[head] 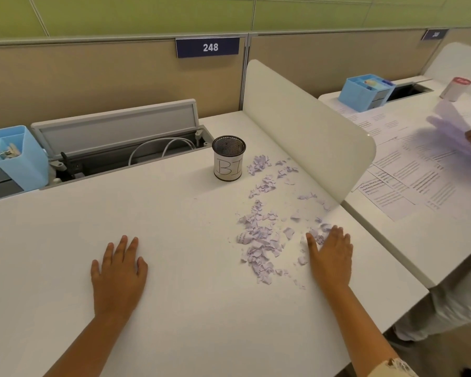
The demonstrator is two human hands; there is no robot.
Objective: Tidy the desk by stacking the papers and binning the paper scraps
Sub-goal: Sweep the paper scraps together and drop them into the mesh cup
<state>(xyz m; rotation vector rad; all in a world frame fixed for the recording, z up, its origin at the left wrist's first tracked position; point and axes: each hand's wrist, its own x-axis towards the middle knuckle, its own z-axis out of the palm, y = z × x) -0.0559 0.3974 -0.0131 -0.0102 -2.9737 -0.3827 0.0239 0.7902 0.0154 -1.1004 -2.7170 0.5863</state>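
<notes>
1. On the smooth white desk point(174, 240), a loose scatter of small torn paper scraps point(261, 238) lies in a band from beside the bin toward the front right; the bits are pale, ragged-edged and crumpled, some with printed text.
2. The bin point(229, 158) is a small upright cylinder of dark wire mesh, wrapped in a white paper label with hand-drawn letters; it stands at the far end of the scatter, just left of the nearest scraps.
3. A rounded white divider panel point(310, 123) stands along the desk's right edge, and printed papers point(408, 180) lie flat on the neighbouring desk beyond it.
4. The left hand point(119, 273) rests palm down on bare desk, well apart from the scraps, fingers straight and slightly spread, holding nothing.
5. The right hand point(331, 257) lies palm down at the right edge of the scatter, fingers straight and close together, fingertips touching a few scraps, gripping none.
6. A blue plastic organiser point(14, 156) sits at far left beside an open grey cable tray point(120, 142).
</notes>
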